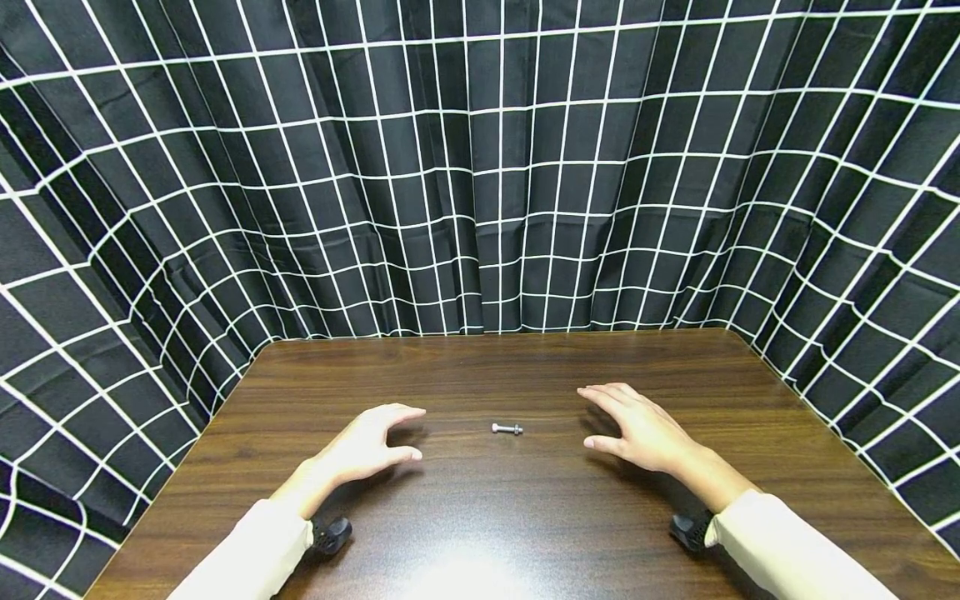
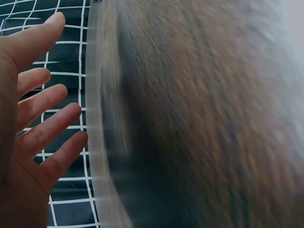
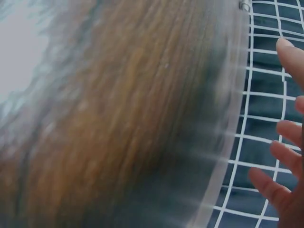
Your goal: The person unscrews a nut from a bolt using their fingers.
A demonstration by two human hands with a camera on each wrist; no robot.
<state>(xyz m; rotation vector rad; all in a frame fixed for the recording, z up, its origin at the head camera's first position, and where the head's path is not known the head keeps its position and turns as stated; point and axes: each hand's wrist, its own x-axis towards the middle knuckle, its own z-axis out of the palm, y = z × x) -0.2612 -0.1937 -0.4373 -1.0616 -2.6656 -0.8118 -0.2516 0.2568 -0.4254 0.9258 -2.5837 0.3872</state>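
Note:
A small metal bolt (image 1: 506,429) lies on the brown table in the head view, between the two hands. Its pale head points left, and a nut (image 1: 517,430) sits near its right end. To the left of it, my left hand (image 1: 371,442) holds nothing, with thumb and fingers spread apart. On the other side, my right hand (image 1: 637,429) is also spread and holds nothing. Both wrist views show the loose fingers of the left hand (image 2: 40,114) and the right hand (image 3: 285,156). A bit of metal shows at the top edge of each wrist view.
The wood-grain table (image 1: 480,367) has a bright glare patch at its front. A black curtain with a white grid (image 1: 480,167) surrounds it at the back and both sides. Dark wrist devices (image 1: 330,535) stick out below both pale sleeves (image 1: 251,550).

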